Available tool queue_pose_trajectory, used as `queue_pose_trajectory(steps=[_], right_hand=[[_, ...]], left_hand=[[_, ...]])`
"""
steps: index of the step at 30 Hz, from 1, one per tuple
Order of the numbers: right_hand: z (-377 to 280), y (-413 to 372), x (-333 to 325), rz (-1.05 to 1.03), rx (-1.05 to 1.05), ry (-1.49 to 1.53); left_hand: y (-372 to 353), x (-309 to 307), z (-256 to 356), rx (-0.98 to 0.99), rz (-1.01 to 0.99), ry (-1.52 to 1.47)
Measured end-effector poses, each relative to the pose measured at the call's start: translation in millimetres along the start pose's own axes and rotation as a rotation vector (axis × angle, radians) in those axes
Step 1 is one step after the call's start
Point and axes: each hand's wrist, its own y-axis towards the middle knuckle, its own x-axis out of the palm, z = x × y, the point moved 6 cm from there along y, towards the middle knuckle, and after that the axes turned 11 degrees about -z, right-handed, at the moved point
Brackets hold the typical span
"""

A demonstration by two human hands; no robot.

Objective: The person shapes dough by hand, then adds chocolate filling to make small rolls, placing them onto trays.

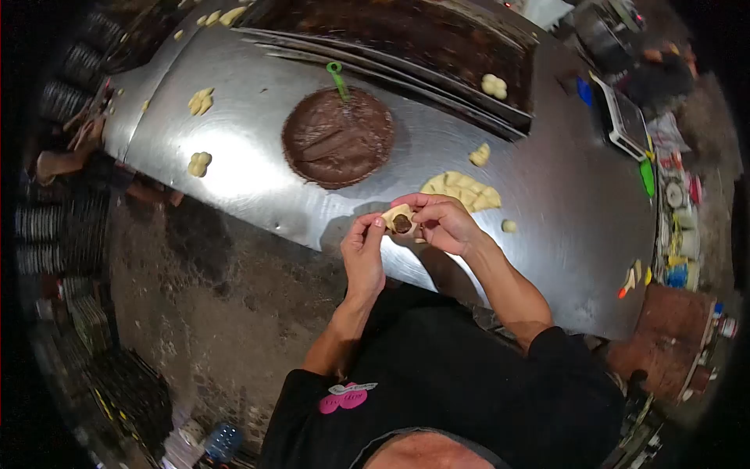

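Between my two hands is a small flat piece of dough (390, 216) with a dark brown dab of filling (401, 224) on it. My left hand (366, 254) pinches its left edge with thumb and fingers. On the other side, my right hand (445, 224) grips the right edge, fingers curled. Just beyond the right hand lies a spread of pale dough pieces (462, 190) on the metal table. A wide round bowl of brown filling (336, 141) stands to the left, a green-handled tool (337, 78) sticking out of it.
A dark tray (406, 47) at the table's back holds a cluster of dough balls (494, 86). More dough pieces (201, 101) and a dough cluster (199, 164) sit at left. One dough ball (509, 226) lies at right. Another person (74, 160) is at the far left edge.
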Motion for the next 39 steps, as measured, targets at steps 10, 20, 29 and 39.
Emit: queue_pose_trajectory(steps=[10, 20, 29, 39], right_hand=[[2.4, -113.1, 4.9, 0.498, -0.365, -1.212], [-20.1, -86.6, 40.9, 0.268, -0.395, -1.092], [-16.9, -33.9, 56.8, 0.391, -0.757, -1.554], [-25.7, -43.9, 32.4, 0.565, -0.6, -1.729]], left_hand=[[-45.2, 64.3, -22.8, 0.027, -0.136, 0.498], [-27.5, 35.9, -24.9, -0.174, -0.442, -0.074], [5.0, -3.1, -9.6, -0.235, -0.183, -0.154], [31.6, 9.2, -35.8, -0.482, -0.492, -0.095]])
